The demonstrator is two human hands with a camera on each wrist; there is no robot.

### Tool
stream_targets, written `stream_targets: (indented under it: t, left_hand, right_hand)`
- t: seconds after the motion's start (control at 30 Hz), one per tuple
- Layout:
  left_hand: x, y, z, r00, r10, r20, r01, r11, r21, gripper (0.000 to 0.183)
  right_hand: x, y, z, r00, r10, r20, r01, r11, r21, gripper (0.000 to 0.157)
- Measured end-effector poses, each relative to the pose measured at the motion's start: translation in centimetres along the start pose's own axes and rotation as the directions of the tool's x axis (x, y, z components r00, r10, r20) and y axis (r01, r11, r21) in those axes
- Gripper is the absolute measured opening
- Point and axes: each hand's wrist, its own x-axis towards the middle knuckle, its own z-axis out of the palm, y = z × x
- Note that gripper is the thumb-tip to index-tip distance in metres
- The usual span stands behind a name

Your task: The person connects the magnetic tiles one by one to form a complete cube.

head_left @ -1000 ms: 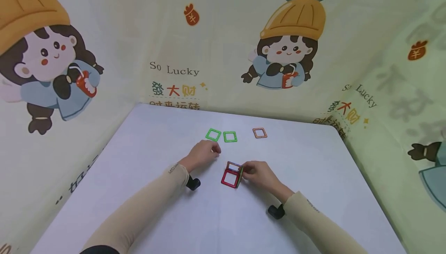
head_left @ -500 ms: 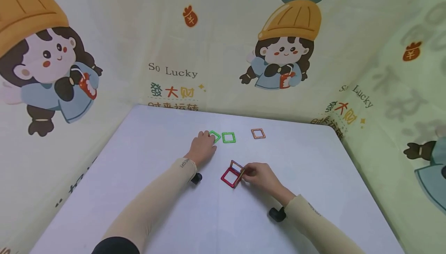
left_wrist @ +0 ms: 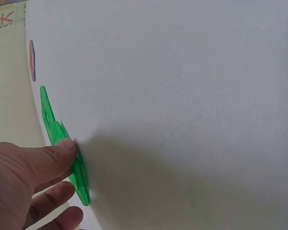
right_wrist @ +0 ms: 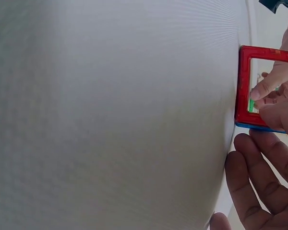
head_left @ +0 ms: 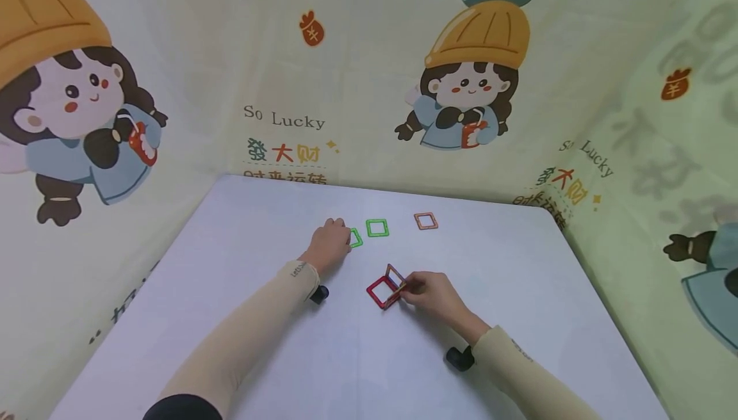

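My left hand [head_left: 328,246] pinches a green square magnetic tile [head_left: 360,238] at the far part of the table; the fingers cover much of it. In the left wrist view the thumb lies across this tile [left_wrist: 80,177]. A second green tile [head_left: 368,228] lies just right of it. Nearer and to the right, my right hand [head_left: 429,292] grips the upright tiles of a small joined group. That group has a flat red tile [head_left: 375,299] with upright tiles [head_left: 389,272] along its sides. A red frame [right_wrist: 244,86] with a blue edge fills the right wrist view's right side.
An orange tile [head_left: 429,228] lies at the back right of the white table [head_left: 288,369]. Printed cloth [head_left: 369,87] hangs behind and along both sides. A black wrist camera [head_left: 460,358] sits under the right wrist, another [head_left: 319,294] under the left.
My left hand has reached away to the left green tile, taken hold of it and shifted it slightly nearer. The right hand has turned the joined tiles a little.
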Motion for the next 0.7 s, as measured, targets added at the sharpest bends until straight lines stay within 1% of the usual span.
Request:
stream_targets:
  t: [0.13, 0.33, 0.57, 0.7]
  left_hand:
    - [-0.1, -0.3, -0.4, 1.000, -0.002, -0.011, 0.002, 0.999, -0.034, 0.015]
    - [-0.1, -0.7, -1.3, 0.995, -0.029, -0.100, 0.018, 0.994, -0.110, 0.016]
    - [-0.4, -0.9, -1.9, 0.983, -0.042, -0.181, 0.024, 0.994, -0.102, 0.016]
    - [-0.7, -1.0, -2.0, 0.976, -0.053, -0.210, 0.027, 0.992, -0.122, 0.017]
  right_hand:
    - [0.0, 0.1, 0.1, 1.000, -0.002, -0.004, 0.002, 1.000, -0.008, 0.013]
    - [0.1, 0.1, 0.0, 1.000, 0.008, -0.004, -0.008, 1.000, -0.011, 0.012]
    - [0.1, 0.1, -0.1, 1.000, 0.019, 0.011, -0.019, 1.000, -0.007, 0.010]
    - [0.1, 0.2, -0.1, 1.000, 0.013, 0.014, -0.013, 1.000, 0.001, 0.009]
